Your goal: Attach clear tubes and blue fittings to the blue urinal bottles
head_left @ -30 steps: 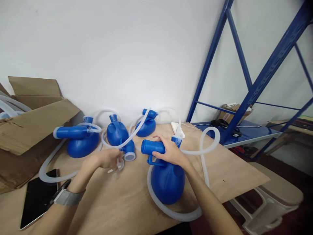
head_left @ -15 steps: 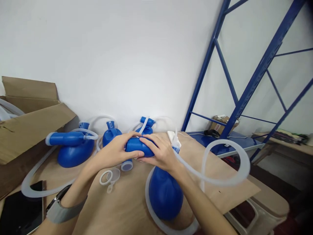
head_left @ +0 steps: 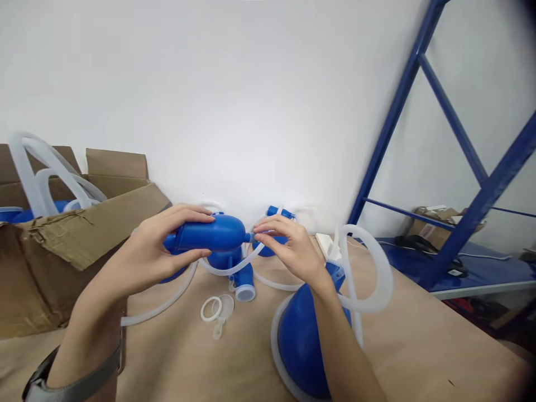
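Note:
My left hand (head_left: pixel 144 254) is wrapped round a blue plastic funnel piece (head_left: pixel 213 233), holding it level above the table. My right hand (head_left: pixel 288 248) pinches the narrow end of that piece, where a clear hose (head_left: pixel 234 267) meets it. Below my right wrist sits a round blue bottle (head_left: pixel 301 340) with a clear hose (head_left: pixel 368 268) looping up from it. A small clear cap with a ring (head_left: pixel 218 309) lies on the wooden table (head_left: pixel 419 340) between my arms.
More blue bottles (head_left: pixel 245 276) with hoses stand at the back against the white wall. An open cardboard box (head_left: pixel 54 251) with hoses is on the left. A blue metal rack (head_left: pixel 464 206) rises on the right, with a white power strip (head_left: pixel 324 245) near it.
My left hand let the clear cap lie on the table and took the blue funnel piece. Both hands lifted it off the bottle. The view swung left and closer.

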The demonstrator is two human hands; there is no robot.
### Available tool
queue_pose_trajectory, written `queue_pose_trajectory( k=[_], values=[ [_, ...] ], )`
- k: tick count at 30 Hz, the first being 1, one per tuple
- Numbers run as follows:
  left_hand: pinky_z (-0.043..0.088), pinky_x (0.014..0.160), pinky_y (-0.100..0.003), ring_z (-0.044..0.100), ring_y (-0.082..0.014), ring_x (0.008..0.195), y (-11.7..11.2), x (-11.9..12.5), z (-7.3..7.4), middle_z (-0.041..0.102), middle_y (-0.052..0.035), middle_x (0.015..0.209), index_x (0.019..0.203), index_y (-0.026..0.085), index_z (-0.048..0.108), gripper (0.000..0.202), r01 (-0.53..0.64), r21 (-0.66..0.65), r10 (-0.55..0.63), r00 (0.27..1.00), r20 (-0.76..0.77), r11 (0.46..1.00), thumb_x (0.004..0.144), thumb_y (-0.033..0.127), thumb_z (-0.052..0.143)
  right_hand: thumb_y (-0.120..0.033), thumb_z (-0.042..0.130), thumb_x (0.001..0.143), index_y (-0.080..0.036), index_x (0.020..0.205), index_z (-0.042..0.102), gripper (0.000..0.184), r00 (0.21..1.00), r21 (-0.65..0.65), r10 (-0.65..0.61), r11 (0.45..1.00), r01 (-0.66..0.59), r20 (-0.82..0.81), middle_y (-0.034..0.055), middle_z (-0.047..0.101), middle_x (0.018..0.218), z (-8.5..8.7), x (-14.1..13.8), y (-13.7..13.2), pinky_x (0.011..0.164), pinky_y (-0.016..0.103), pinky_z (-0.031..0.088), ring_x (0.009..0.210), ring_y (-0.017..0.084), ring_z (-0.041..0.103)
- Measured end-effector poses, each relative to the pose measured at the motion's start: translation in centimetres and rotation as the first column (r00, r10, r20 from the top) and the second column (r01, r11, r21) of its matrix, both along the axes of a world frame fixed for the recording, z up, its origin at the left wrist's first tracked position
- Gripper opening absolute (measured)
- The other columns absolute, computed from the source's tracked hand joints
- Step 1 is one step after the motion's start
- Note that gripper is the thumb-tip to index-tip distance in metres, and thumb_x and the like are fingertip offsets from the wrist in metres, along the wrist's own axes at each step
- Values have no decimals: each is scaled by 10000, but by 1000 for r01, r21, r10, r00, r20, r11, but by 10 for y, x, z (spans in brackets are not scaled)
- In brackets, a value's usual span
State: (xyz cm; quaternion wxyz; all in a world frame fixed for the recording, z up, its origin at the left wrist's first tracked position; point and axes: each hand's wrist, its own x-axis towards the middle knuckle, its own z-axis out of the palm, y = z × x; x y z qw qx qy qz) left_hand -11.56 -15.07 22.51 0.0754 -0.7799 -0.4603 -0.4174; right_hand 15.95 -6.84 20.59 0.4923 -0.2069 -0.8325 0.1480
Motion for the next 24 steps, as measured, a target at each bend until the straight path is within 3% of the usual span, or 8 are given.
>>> queue_pose_trajectory(
  k=[2, 7, 9, 13, 18, 21, 24],
  values=[
    [551, 1002, -361, 674, -282, 1187, 2, 3, 1, 716, -66, 1292, 1174, 279, 707, 431, 9, -1, -9, 999, -50, 1000, 863, 577, 712, -230, 705, 947, -225, 899, 762, 75, 1000, -28, -9, 1000, 9, -16, 40, 759, 972, -6, -2, 4, 814, 320, 587, 916, 196, 725],
    [537, 972, -318, 681, -247, 1167, 10, 8, -1, 717, -42, 1280, 1196, 283, 697, 363, 18, 27, -14, 993, -114, 999, 902, 497, 710, -223, 695, 938, -242, 1082, 706, 145, 998, -137, -42, 989, 48, 49, 17, 765, 979, -14, -1, 11, 826, 309, 587, 910, 187, 732],
    [544, 946, -304, 693, -242, 1141, 12, 11, -3, 720, -38, 1283, 1188, 285, 707, 356, 8, 55, -2, 994, -111, 998, 903, 499, 707, -225, 647, 968, -237, 1013, 708, 77, 991, -75, -95, 992, 103, 93, 22, 755, 970, -15, -1, 12, 816, 310, 571, 889, 186, 717],
    [549, 944, -300, 713, -236, 1083, 15, 17, -5, 738, -42, 1249, 1169, 272, 716, 370, -42, 125, 52, 996, -75, 991, 885, 509, 719, -224, 589, 1012, -233, 918, 723, 164, 972, 80, -219, 974, 213, 83, 34, 736, 924, -16, 0, 12, 802, 318, 546, 837, 191, 687],
    [586, 847, -291, 713, -235, 1026, 8, 12, -5, 743, -31, 1212, 1181, 275, 711, 421, -106, 136, 103, 994, 33, 985, 848, 532, 745, -222, 581, 1022, -237, 942, 756, 193, 969, 101, -219, 973, 208, 116, 48, 729, 1016, -14, 14, 17, 838, 319, 562, 906, 199, 698],
    [599, 726, -258, 713, -219, 953, 5, 10, -4, 748, -17, 1174, 1186, 287, 709, 464, -129, 82, 122, 989, 82, 988, 814, 557, 775, -274, 610, 1028, -259, 1084, 766, 167, 967, 114, -187, 979, 169, 175, 44, 724, 1133, -10, 22, 16, 910, 327, 564, 1000, 204, 702],
    [609, 778, -293, 718, -239, 986, 5, 17, -4, 750, -31, 1202, 1195, 291, 706, 473, -93, 89, 88, 995, 54, 992, 822, 578, 760, -331, 659, 1009, -292, 1364, 658, 357, 958, 82, -196, 980, 183, 210, 60, 671, 1321, -6, 23, 8, 1000, 366, 545, 1166, 232, 667]
  ],
)
